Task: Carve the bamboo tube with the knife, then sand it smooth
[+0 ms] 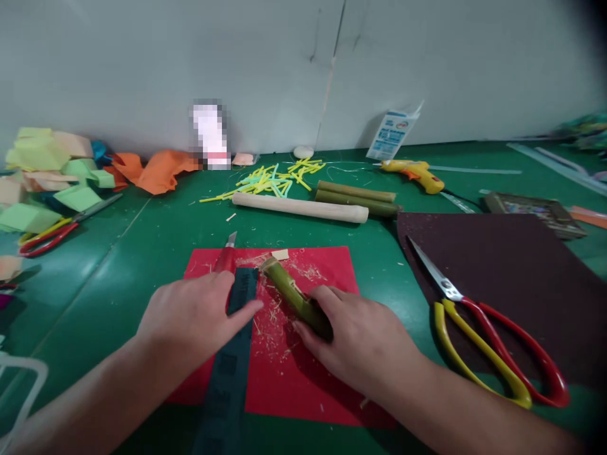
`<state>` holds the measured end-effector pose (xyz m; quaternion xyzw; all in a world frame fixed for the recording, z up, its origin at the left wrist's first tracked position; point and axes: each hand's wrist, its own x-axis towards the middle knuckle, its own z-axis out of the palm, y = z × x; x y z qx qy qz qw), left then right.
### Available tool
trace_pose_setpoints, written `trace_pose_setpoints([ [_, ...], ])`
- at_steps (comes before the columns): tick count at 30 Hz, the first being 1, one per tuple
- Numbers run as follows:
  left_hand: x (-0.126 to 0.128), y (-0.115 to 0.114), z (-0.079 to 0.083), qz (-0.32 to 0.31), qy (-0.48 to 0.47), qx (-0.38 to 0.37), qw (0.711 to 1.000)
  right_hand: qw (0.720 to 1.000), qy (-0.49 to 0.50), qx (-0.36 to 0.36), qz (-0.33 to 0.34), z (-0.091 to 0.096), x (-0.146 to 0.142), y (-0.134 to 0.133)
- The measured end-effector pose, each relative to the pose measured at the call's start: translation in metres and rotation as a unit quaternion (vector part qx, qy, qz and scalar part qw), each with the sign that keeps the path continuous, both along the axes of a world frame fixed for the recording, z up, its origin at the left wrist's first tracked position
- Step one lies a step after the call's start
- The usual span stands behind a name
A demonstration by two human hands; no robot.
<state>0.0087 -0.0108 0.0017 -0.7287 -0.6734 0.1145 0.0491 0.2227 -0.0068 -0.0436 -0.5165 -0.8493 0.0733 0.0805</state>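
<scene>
Left hand (194, 322) lies flat, fingers stretched over the dark ruler (227, 379), pinning it to the red mat (327, 265). Red knife (226, 256) pokes out beneath. Right hand (360, 341) is clenched round the bamboo stick (284, 287), steadying it beside the ruler, mid-counter (142, 240). Scissors (478, 335) are parked clear on the right.
</scene>
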Motion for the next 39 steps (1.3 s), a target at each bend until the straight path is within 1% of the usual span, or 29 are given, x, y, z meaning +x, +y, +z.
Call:
trace_pose_setpoints([
  [1, 0.002, -0.003, 0.0, 0.007, 0.007, -0.023, 1.0, 1.0, -0.002, 0.002, 0.001, 0.0, 0.0, 0.0],
  [3, 0.004, -0.009, -0.003, 0.005, 0.01, -0.037, 0.999, 1.0, -0.009, 0.008, 0.001, 0.0, -0.001, 0.001],
  [9, 0.008, -0.028, -0.014, -0.012, 0.006, -0.036, 0.999, 1.0, -0.025, 0.016, 0.003, 0.004, -0.003, 0.0],
  [13, 0.011, -0.035, -0.016, -0.033, 0.006, -0.025, 0.999, 1.0, -0.028, 0.009, -0.007, 0.005, -0.003, 0.0],
  [16, 0.01, -0.039, -0.016, -0.026, 0.001, -0.02, 0.999, 1.0, -0.02, 0.011, -0.01, 0.003, -0.002, 0.0],
  [19, 0.007, -0.042, -0.016, -0.021, -0.016, -0.018, 1.0, 1.0, -0.022, 0.017, -0.009, 0.003, -0.002, 0.0],
  [24, 0.007, -0.043, -0.018, 0.001, -0.04, 0.034, 0.999, 0.999, -0.033, 0.017, -0.013, 0.005, -0.003, -0.001],
  [32, 0.012, -0.046, -0.019, 0.021, -0.051, 0.039, 0.998, 0.999, -0.032, 0.022, -0.013, 0.006, -0.004, -0.001],
  [39, 0.01, -0.044, -0.016, -0.01, -0.039, 0.032, 0.999, 0.999, -0.03, 0.021, -0.011, 0.006, -0.003, -0.001],
])
